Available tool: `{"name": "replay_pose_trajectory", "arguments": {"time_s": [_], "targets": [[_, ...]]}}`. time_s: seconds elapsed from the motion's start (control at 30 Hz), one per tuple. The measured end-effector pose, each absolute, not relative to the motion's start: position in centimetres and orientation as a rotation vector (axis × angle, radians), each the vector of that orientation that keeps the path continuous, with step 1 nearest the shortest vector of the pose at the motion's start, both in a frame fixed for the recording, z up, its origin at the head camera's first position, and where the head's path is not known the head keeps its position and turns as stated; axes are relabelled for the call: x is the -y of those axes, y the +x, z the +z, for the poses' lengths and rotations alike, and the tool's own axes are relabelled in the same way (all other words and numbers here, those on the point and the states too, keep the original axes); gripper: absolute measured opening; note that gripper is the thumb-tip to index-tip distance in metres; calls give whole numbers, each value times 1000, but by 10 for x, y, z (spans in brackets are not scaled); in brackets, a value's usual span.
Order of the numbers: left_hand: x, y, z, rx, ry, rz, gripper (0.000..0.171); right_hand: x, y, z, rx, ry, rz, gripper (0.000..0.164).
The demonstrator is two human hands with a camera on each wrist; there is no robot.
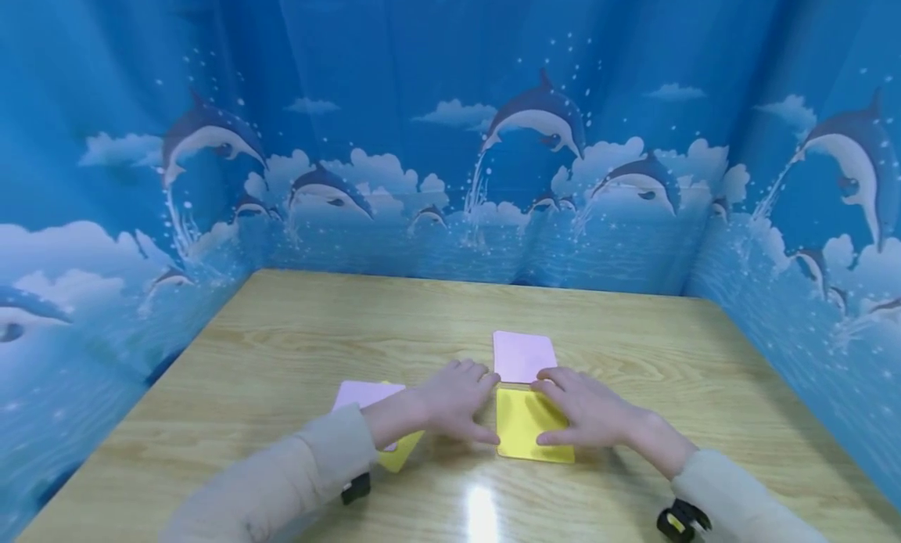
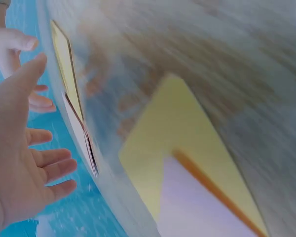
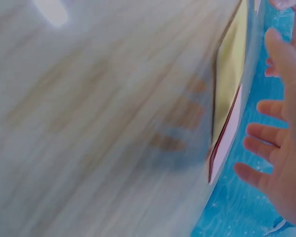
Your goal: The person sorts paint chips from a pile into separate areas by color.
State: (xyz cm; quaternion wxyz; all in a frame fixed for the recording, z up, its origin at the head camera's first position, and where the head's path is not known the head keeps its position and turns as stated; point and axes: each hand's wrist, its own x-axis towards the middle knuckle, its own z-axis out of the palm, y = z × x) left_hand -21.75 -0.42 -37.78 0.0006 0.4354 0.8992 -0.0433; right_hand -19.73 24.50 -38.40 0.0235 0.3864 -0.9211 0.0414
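A yellow square card [image 1: 519, 429] with rounded corners lies flat on the table, and a pink card [image 1: 521, 357] lies just beyond it, edge to edge. My left hand [image 1: 459, 402] hovers at the yellow card's left side, its fingers spread. Over the card's right part is my right hand [image 1: 587, 410], fingers apart and overlapping the card in the head view. Both wrist views show the palms facing inward with nothing gripped. Beneath my left forearm, another pink card [image 1: 362, 392] overlaps a yellow card [image 1: 403, 453]; my arm hides part of both.
The wooden table [image 1: 338, 316] has a blue dolphin-print curtain [image 1: 422, 97] along its back and sides. A bright reflection shows on the tabletop near the front. Black straps [image 1: 679, 521] sit at the wrists.
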Motion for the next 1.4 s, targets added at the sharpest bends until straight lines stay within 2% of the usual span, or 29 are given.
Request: {"name": "replay_pose_trajectory", "arguments": {"time_s": [0.3,0.53,0.87,1.2,1.4], "targets": [[42,-223,-370,-2911,1257,-121,89,-218,-206,-374,2805,1117,82,60],[68,-222,-360,-2942,1235,-35,86,-190,-209,-362,2739,1160,80,55],[108,-224,-356,-2944,1142,13,85,-148,-218,-352,2767,1159,39,63],[139,-216,-361,-2906,1031,98,86,-107,-219,-355,2807,1209,23,71],[156,-213,-362,-2906,1053,110,86,-86,-217,-359,2879,1239,21,73]]}}
